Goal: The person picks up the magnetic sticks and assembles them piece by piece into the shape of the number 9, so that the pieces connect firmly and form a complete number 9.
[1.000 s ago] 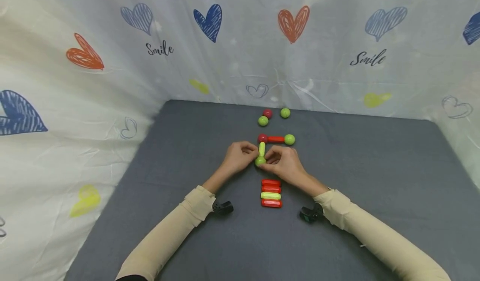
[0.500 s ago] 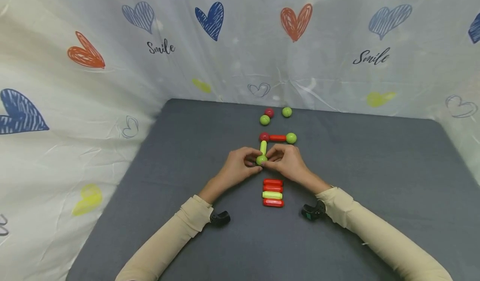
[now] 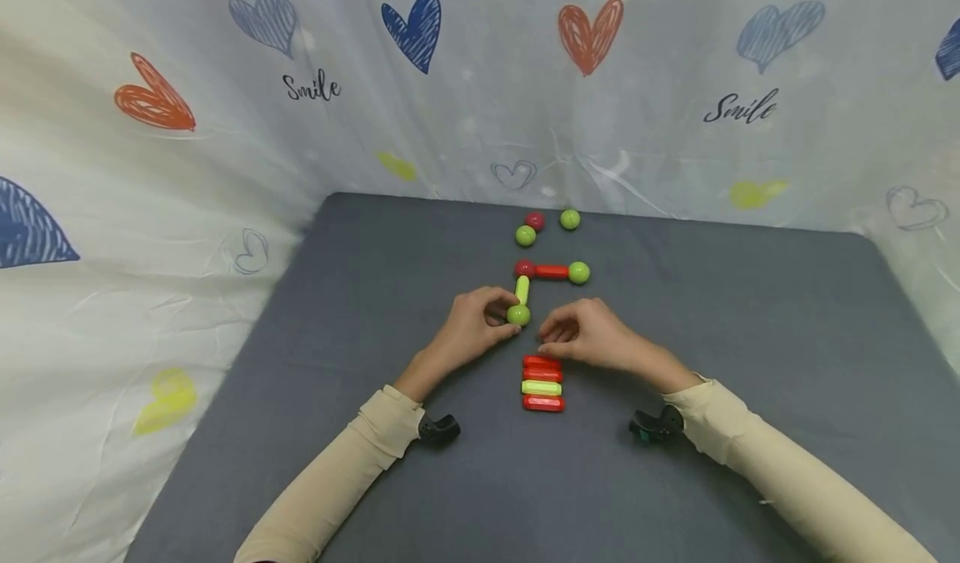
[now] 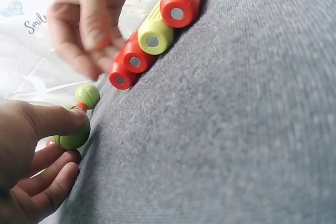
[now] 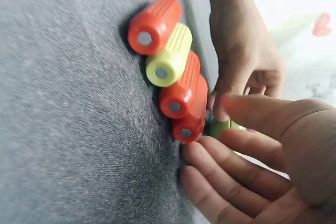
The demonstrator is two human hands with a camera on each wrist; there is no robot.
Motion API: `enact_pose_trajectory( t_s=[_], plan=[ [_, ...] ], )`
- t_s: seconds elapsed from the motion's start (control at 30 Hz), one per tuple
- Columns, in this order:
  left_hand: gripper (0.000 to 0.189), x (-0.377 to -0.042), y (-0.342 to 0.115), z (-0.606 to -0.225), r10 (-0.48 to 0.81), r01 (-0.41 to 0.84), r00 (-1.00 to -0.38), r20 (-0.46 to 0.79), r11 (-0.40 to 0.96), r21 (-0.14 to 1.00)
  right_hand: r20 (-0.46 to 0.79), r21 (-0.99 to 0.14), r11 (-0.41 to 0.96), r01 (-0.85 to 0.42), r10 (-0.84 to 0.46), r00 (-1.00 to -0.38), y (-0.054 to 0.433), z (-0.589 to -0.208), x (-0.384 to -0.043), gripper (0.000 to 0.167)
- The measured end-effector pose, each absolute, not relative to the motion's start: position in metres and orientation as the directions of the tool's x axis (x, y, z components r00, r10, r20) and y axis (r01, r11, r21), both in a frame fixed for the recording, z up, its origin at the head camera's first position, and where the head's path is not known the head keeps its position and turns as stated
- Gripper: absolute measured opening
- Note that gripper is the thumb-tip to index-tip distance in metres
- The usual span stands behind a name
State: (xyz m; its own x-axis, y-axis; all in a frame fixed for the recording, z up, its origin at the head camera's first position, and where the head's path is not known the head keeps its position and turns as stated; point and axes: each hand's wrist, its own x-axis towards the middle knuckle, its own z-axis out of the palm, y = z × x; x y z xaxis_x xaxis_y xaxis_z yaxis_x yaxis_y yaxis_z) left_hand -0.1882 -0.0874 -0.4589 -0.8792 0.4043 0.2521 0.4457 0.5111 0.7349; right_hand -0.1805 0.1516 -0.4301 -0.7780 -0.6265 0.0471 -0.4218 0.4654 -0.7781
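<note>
My left hand (image 3: pixel 474 323) pinches a green ball (image 3: pixel 518 315) between thumb and fingers. A yellow-green magnetic rod (image 3: pixel 522 290) runs from that ball to a red ball (image 3: pixel 525 268), from which a red rod (image 3: pixel 552 271) leads right to another green ball (image 3: pixel 578 273). My right hand (image 3: pixel 591 334) holds nothing; its relaxed fingers hover beside the nearest end of a stacked row of rods. In the right wrist view its fingertips (image 5: pixel 191 153) are right by the end of a red rod (image 5: pixel 185 130), the thumb apart. Grey magnets show in the rod ends.
The row also has a yellow-green rod (image 3: pixel 542 388) and a red rod (image 3: pixel 543 403) closer to the body. Beyond the joined pieces lie a loose red ball (image 3: pixel 535 220) and two green balls, one (image 3: pixel 525 235) beside it. A printed curtain (image 3: pixel 480 87) borders the grey table (image 3: pixel 720 363).
My right hand has let go of the near green ball and moved back and right toward the rod row. My left hand has taken that ball between thumb and fingers and stays there.
</note>
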Motion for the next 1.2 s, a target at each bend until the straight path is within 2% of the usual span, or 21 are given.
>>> enact_pose_trajectory(
  t_s=[0.17,0.4,0.77,0.97,1.2],
  plan=[
    [0.036,-0.189,-0.087,-0.459,0.398,0.445,-0.881,0.255,0.517,0.731,0.017,-0.712,0.491,-0.501,-0.701,-0.713,0.152,-0.426,-0.172,0.015],
    [0.035,-0.188,-0.087,-0.458,0.400,0.417,-0.889,0.224,0.506,0.755,0.015,-0.657,0.513,-0.552,-0.724,-0.690,0.146,-0.422,-0.167,0.009],
    [0.034,-0.188,-0.087,-0.456,0.402,0.416,-0.890,0.217,0.518,0.747,-0.033,-0.630,0.539,-0.560,-0.738,-0.674,0.143,-0.418,-0.169,0.004],
    [0.035,-0.188,-0.087,-0.458,0.406,0.424,-0.886,0.223,0.517,0.744,-0.007,-0.614,0.554,-0.562,-0.716,-0.698,0.147,-0.420,-0.171,0.005],
    [0.035,-0.189,-0.087,-0.459,0.410,0.437,-0.881,0.235,0.516,0.737,0.098,-0.534,0.611,-0.585,-0.642,-0.760,0.158,-0.421,-0.184,0.008]
  ],
)
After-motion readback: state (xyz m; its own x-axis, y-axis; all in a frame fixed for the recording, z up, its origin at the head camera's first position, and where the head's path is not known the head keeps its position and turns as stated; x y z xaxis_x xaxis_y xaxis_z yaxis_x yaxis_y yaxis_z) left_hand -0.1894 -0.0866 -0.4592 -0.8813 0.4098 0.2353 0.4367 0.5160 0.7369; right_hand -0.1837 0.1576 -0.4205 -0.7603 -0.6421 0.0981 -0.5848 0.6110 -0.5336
